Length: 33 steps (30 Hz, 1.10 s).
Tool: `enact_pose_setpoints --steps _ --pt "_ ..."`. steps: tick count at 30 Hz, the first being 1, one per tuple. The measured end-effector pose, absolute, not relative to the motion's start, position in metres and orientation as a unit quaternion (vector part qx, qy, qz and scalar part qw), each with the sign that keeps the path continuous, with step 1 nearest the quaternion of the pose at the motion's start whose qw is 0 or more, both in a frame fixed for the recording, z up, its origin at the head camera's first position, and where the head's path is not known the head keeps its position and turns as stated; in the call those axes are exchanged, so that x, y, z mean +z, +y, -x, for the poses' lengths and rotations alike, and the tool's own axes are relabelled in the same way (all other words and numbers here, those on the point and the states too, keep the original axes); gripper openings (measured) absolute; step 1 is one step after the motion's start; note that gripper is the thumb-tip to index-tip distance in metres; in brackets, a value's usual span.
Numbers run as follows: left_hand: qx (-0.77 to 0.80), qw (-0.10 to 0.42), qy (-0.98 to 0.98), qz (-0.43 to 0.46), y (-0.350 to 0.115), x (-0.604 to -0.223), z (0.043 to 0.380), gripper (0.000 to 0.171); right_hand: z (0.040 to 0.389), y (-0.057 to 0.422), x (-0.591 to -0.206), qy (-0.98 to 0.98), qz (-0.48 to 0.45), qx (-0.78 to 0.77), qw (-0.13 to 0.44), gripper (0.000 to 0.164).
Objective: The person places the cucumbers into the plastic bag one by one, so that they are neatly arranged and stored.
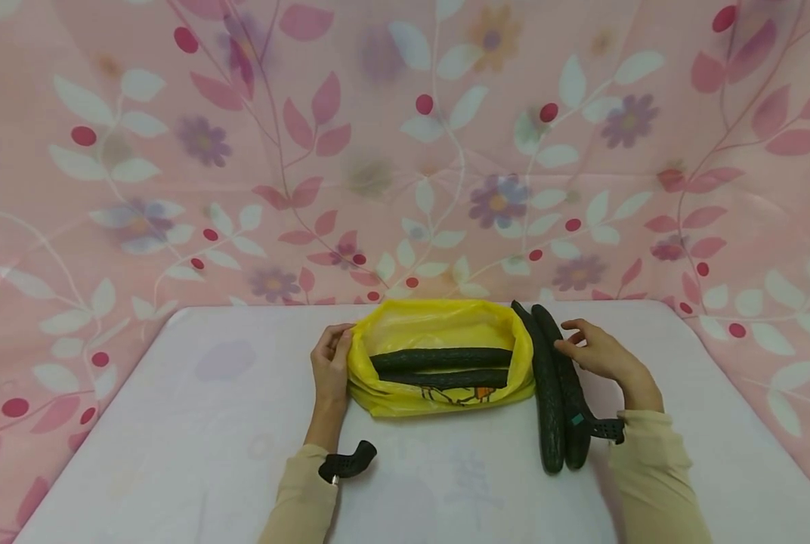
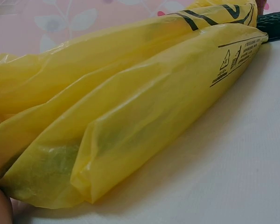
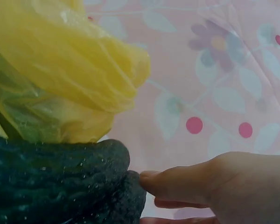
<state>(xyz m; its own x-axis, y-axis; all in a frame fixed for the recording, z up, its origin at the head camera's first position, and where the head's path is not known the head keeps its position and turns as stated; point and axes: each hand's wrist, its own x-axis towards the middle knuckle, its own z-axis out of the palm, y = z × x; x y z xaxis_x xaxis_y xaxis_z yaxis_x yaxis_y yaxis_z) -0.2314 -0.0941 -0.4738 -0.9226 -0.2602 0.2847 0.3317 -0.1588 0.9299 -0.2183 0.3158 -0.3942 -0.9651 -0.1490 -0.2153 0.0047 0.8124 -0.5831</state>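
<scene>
A yellow plastic bag (image 1: 394, 402) lies on its side with its mouth held wide, and two dark green cucumbers (image 1: 446, 358) rest crosswise inside it. My left hand (image 1: 329, 366) pinches the left edge of the bag's rim; in the left wrist view only a sliver of that hand shows at the lower left. Right of the bag, two more cucumbers (image 1: 548, 412) lie side by side, pointing away from me. Over the outer one is my right hand (image 1: 602, 353), fingers loosely bent and apart, its thumb tip right at the cucumber's side.
All this lies on a white-covered table (image 1: 208, 423). Behind it hangs a pink floral cloth (image 1: 405, 151), close to the back edge of the table. Each wrist wears a black camera mount (image 1: 347, 461); the right one overlaps the outer cucumber in the head view.
</scene>
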Motion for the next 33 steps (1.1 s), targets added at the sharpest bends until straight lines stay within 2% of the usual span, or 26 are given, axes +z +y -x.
enact_pose_setpoints --steps 5,15,23,33 --pt "-0.762 0.197 -0.617 0.029 -0.094 -0.475 0.231 0.027 0.220 0.320 -0.401 0.926 0.029 -0.337 0.170 0.062" --pt "-0.751 0.206 -0.626 0.046 -0.093 -0.474 0.233 0.028 0.223 0.323 -0.404 0.913 0.007 -0.343 0.220 0.065" --pt "-0.751 0.210 -0.624 0.041 -0.093 -0.473 0.231 0.028 0.222 0.322 -0.405 0.909 0.004 -0.347 0.229 0.069" --pt "-0.754 0.209 -0.622 0.043 -0.093 -0.474 0.231 0.027 0.221 0.322 -0.405 0.907 0.003 -0.352 0.232 0.068"
